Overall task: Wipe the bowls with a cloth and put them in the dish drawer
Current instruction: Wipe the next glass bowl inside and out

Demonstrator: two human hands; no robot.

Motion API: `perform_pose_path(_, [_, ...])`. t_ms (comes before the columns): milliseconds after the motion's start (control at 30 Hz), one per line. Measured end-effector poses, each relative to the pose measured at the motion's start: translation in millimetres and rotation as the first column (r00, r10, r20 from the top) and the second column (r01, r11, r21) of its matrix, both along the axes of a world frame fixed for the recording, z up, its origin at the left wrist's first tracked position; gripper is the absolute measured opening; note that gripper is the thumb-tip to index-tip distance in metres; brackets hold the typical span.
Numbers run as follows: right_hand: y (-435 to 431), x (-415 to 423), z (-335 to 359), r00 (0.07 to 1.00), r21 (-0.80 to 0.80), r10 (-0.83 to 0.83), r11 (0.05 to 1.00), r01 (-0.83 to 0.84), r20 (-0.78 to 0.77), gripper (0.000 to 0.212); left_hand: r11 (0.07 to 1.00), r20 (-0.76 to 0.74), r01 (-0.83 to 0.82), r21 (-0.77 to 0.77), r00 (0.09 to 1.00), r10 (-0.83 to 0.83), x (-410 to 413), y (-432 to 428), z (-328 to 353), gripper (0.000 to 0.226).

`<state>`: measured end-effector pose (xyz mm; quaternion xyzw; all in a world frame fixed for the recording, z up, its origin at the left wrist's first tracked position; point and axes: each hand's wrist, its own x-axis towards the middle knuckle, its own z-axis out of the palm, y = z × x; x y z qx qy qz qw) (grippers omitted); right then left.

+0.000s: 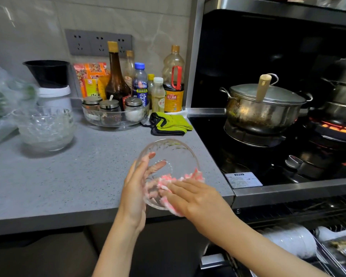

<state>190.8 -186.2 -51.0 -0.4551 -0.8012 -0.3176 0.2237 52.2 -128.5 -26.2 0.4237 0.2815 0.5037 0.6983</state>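
Note:
A clear glass bowl [169, 150] is tilted toward me above the front edge of the grey counter [68, 176]. My left hand [135, 188] cups its left wall from outside, fingers seen through the glass. My right hand [190, 196] presses a pink-and-white cloth [180, 176] against the bowl's near inner side. A stack of clear glass bowls [45, 126] stands at the counter's left. The dish drawer [300, 244] is pulled out at the lower right, with white dishes in its rack.
Sauce bottles [116, 76] and a glass tray of spice jars [112, 112] line the back wall. A green cloth [170, 123] lies by the stove. On the hob sit a lidded steel pot [264, 104] and a lit burner [336, 126]. A black-and-white appliance [50, 82] stands behind the stack.

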Motion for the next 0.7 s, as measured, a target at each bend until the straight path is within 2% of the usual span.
perform_pose_path(33, [-1,2,1,1.000,0.018,-0.026,1.000,0.026,0.017,0.030,1.000,0.000,0.005,0.015,1.000,-0.005,-1,0,1,0.039])
perform_pose_path(100, [0,-1,-1,0.998,0.056,-0.062,0.996,0.062,-0.011,0.017,1.000,0.038,0.003,0.025,0.999,-0.004,5,-5,1,0.039])
perform_pose_path(200, [5,-16,-3,0.977,0.011,-0.060,0.998,0.064,-0.206,0.005,1.000,0.102,-0.019,-0.005,0.995,0.019,20,-17,0,0.048])
perform_pose_path(267, [7,-19,-5,0.961,0.007,-0.045,0.999,0.049,-0.274,0.006,0.999,0.117,0.002,-0.032,0.993,0.002,23,-20,-1,0.042])
perform_pose_path(333, [5,-12,-8,0.990,-0.015,-0.017,1.000,0.015,-0.142,0.026,1.000,0.061,-0.003,-0.020,0.998,0.005,15,-13,-1,0.036])
perform_pose_path(400, [2,3,-7,0.999,-0.012,-0.002,1.000,0.002,0.036,0.033,0.999,-0.045,0.000,0.037,0.999,0.002,2,0,-1,0.035])
perform_pose_path(500, [2,13,2,0.997,0.027,-0.012,1.000,0.010,0.077,0.044,0.999,-0.079,0.021,0.048,0.997,-0.017,-4,4,0,0.036])
perform_pose_path(533, [3,9,2,0.998,0.047,-0.023,0.999,0.020,0.056,0.047,0.999,-0.053,0.011,0.040,0.999,-0.009,-3,1,0,0.037])
perform_pose_path(633, [6,-10,1,0.996,0.078,-0.006,0.997,0.013,-0.094,0.015,1.000,0.054,-0.019,0.004,0.998,0.019,11,-11,-1,0.041])
perform_pose_path(700, [8,-19,-2,0.970,0.022,-0.007,1.000,0.013,-0.242,0.034,0.999,0.102,-0.002,-0.048,0.995,0.007,20,-16,-1,0.037])
